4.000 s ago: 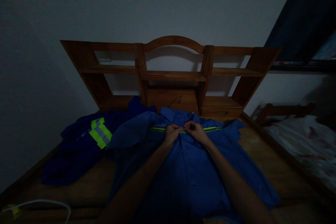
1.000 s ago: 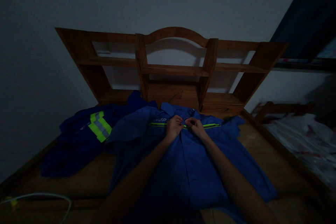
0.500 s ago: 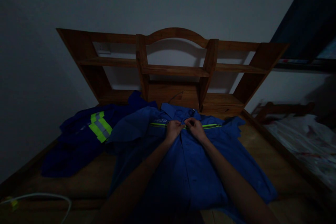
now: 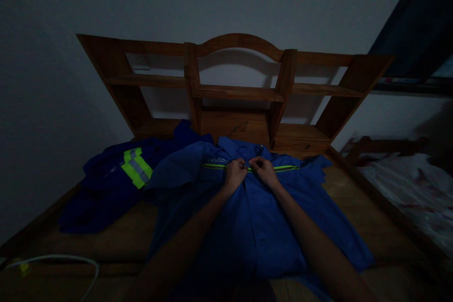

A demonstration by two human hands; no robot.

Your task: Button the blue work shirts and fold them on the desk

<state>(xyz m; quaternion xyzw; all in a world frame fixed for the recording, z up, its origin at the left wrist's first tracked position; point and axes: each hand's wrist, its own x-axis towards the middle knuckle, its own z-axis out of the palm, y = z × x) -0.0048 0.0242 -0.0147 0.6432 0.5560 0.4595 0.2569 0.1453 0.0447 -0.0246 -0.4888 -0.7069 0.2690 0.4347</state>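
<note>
Shirt [image 4: 260,219] lies spread on wooden boards [image 4: 348,207], likely light, soft and limp; my left hand [image 4: 236,174] and right hand [image 4: 265,171] pinch its front edges below the collar [image 4: 227,146], a sensible hold.

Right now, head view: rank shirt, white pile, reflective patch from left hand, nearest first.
1. Shirt: right under the left hand.
2. Reflective patch: off to its left.
3. White pile: far right side of the view.

A blue shirt [image 4: 255,219] — yellow-green stripe [image 4: 287,168] across the chest — lies front-up on a wooden surface [image 4: 363,212].
</note>
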